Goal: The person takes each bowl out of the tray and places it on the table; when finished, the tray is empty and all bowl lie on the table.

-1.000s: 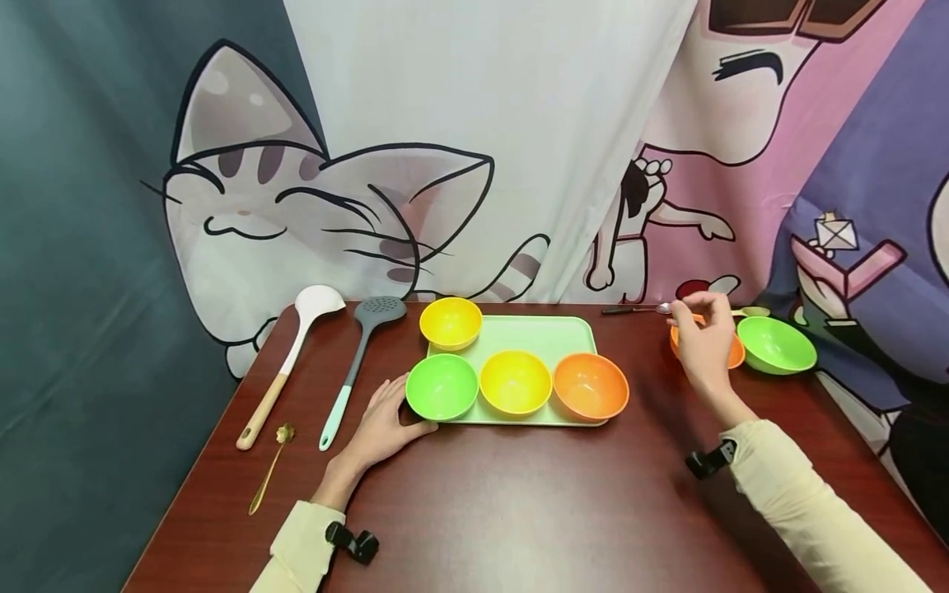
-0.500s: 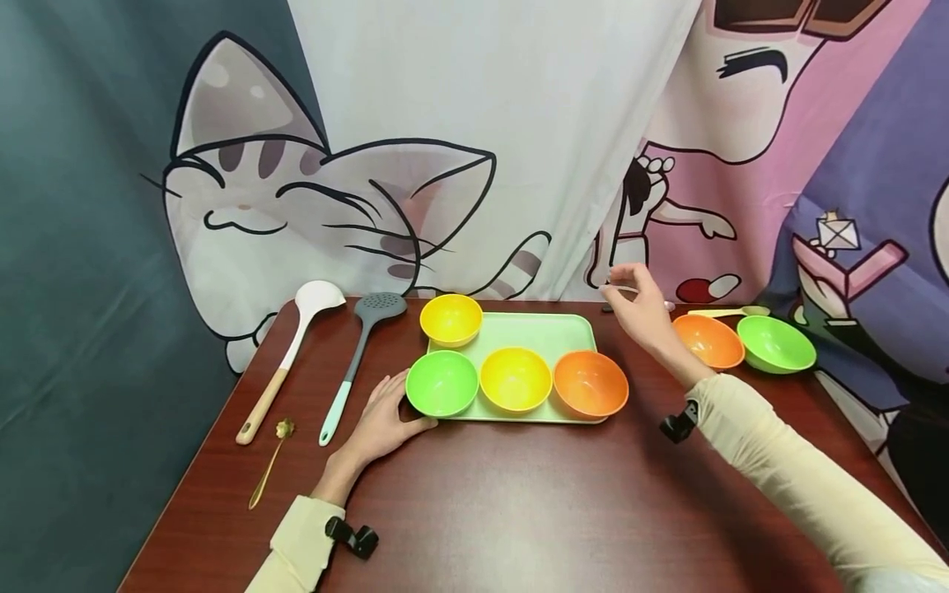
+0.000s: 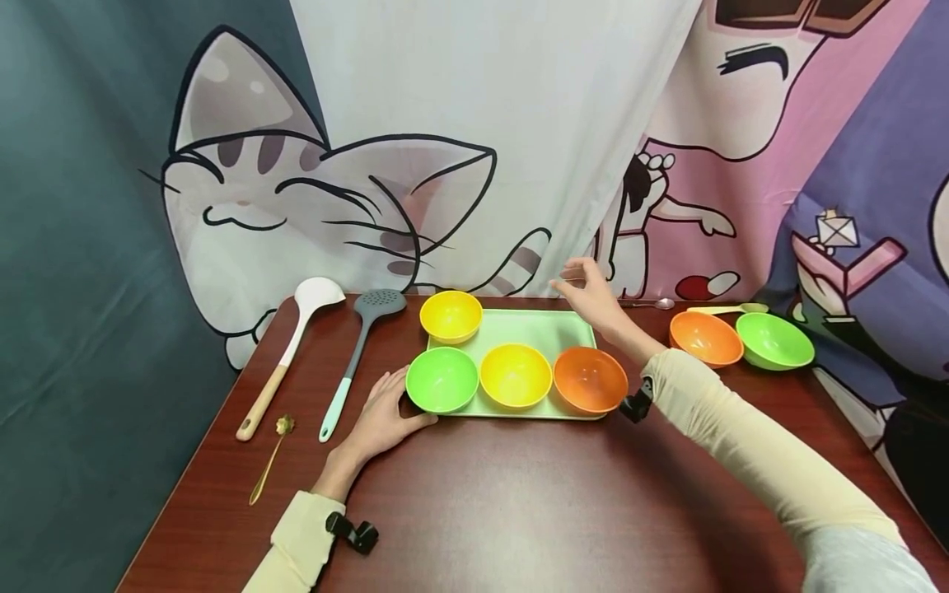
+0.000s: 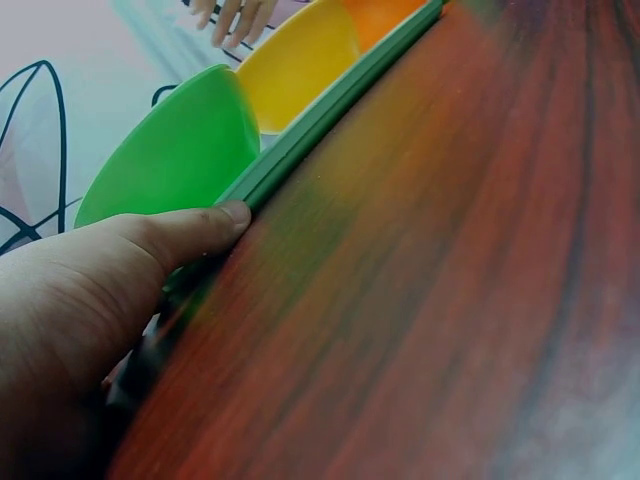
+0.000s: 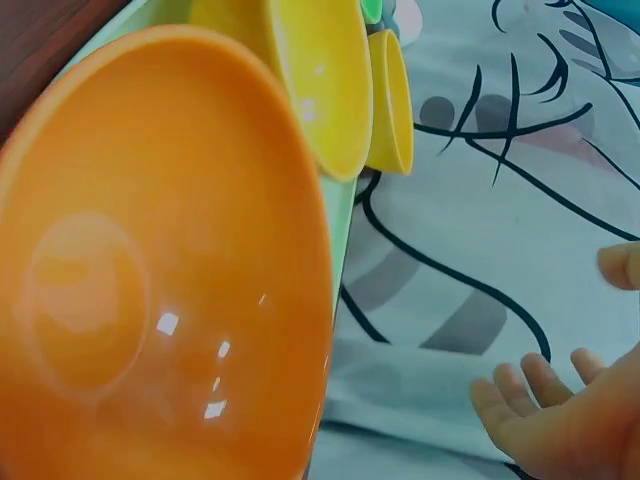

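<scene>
My left hand [image 3: 383,418] holds the front left corner of a pale green tray [image 3: 530,329], its thumb [image 4: 205,230] at the front edge and its fingers beside a green bowl [image 3: 442,380]. That bowl stands in a front row on the tray with a yellow bowl [image 3: 516,376] and an orange bowl [image 3: 591,380]. Another yellow bowl [image 3: 451,317] sits at the back left corner. My right hand [image 3: 591,298] is raised over the tray's back right part, holding nothing, fingers loosely bent and thumb apart. In the right wrist view, the orange bowl [image 5: 170,270] fills the left side.
Left of the tray lie a white ladle [image 3: 296,346], a grey slotted turner [image 3: 365,354] and a small gold spoon [image 3: 271,461]. At the right stand an orange bowl [image 3: 707,338] and a green bowl [image 3: 774,341], with small spoons [image 3: 663,304] behind them. A printed curtain [image 3: 474,214] hangs behind.
My right hand has moved left from above the orange bowl at the far right to over the tray's back right. My left hand has stayed at the tray corner.
</scene>
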Motion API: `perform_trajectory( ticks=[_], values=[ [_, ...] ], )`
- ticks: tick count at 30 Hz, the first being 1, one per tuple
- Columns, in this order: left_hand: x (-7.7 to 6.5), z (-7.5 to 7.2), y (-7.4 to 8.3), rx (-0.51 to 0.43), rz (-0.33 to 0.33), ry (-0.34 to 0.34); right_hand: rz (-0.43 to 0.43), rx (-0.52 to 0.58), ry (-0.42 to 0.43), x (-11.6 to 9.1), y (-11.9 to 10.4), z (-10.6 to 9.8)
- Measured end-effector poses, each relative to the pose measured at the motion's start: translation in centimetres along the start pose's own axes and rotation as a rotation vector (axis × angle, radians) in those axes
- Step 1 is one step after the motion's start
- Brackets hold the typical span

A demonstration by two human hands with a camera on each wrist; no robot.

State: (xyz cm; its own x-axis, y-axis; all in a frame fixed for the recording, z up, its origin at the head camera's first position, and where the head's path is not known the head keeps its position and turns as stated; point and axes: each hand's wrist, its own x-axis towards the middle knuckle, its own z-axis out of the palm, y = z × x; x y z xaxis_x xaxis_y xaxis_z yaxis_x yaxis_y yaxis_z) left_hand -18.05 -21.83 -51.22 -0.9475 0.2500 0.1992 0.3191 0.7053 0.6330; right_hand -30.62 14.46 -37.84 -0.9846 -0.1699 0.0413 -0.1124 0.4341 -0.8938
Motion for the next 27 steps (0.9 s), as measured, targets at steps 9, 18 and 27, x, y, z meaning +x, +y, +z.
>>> perform_trajectory(
  ticks=[9, 18, 27],
  values=[
    [-0.3, -0.4, -0.3, 0.001, 0.009, 0.010, 0.083, 0.124, -0.128, 1.4, -0.8, 3.0],
    [-0.3, -0.3, -0.5, 0.000, 0.017, 0.005, 0.140, 0.114, -0.204, 1.9, -1.1, 6.2],
    [-0.1, -0.2, -0.3, -0.009, 0.010, 0.008, 0.146, 0.042, -0.266, 3.9, -2.4, 8.4]
  ],
)
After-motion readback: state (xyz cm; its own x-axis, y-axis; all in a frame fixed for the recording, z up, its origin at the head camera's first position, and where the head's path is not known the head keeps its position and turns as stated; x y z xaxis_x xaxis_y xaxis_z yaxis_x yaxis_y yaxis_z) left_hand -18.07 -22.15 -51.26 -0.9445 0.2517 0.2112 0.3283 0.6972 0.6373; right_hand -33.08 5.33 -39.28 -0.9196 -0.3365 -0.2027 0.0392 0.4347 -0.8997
